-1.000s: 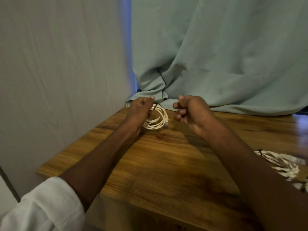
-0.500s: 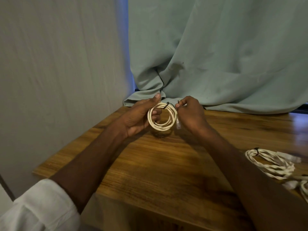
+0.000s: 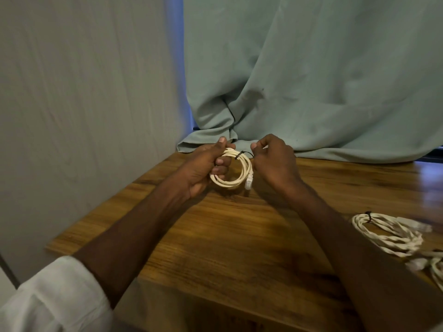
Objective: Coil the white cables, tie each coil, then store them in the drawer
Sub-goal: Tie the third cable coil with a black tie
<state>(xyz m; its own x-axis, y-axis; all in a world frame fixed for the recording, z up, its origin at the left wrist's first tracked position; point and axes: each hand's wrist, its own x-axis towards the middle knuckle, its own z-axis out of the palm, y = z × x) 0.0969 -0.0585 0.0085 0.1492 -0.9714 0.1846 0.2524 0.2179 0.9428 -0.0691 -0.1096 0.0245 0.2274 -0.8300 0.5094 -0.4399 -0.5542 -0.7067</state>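
over the wooden desk [image 3: 239, 236] the left hand [image 3: 201, 168] grips a round white cable coil [image 3: 236, 171] while the right hand [image 3: 273, 159] pinches its thin black tie [image 3: 242, 154]; another tied white coil [image 3: 388, 233] waits nearby, no drawer visible, storing remains.

The room is dim, with a soft and warm light. A cold blue glow comes through the gap beside the curtain [image 3: 311, 80], and a pale glare lies on the far right part of the bench [image 3: 239, 236]. Soft shadows fall under both forearms. The white sleeve [image 3: 52, 298] in the lower left corner is blurred, and the coiled cables [image 3: 388, 233] at the right edge look smeared. The wide lens bends the bench edges slightly.
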